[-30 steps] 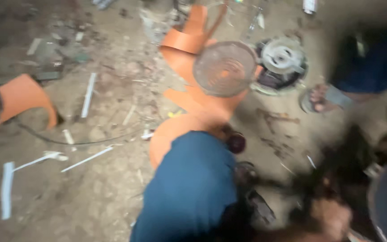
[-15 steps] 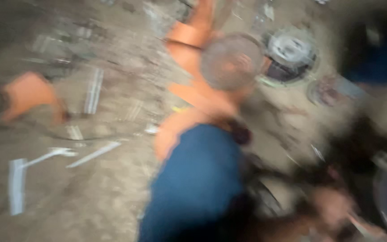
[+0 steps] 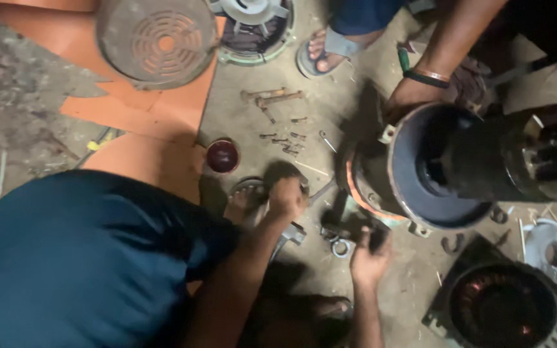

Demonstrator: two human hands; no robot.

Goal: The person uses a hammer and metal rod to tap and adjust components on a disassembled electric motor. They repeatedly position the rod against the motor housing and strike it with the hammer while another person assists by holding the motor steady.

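My left hand (image 3: 288,196) is closed in a fist round a dark tool (image 3: 283,173) just above the floor, next to my sandalled foot (image 3: 245,200). My right hand (image 3: 369,258) curls its fingers round a dark metal piece (image 3: 376,237) at the lower left of a big motor housing (image 3: 381,174) that lies on its side. Another person's hand (image 3: 407,96), with a wrist band, rests on the housing's upper rim. My blue-clad knee (image 3: 85,258) fills the lower left.
A round grille cover (image 3: 156,38) sits on an orange sheet (image 3: 156,109). Bolts (image 3: 278,98), a dark red cap (image 3: 222,156), a spanner (image 3: 293,235) and a ring (image 3: 340,248) lie on the floor. A wound stator (image 3: 504,309) stands at bottom right; another person's foot (image 3: 323,55) is at top.
The view has swung right and closer through a blur. The grille cover and orange sheet now sit at the top left, and the motor housing and both my hands have come into view.
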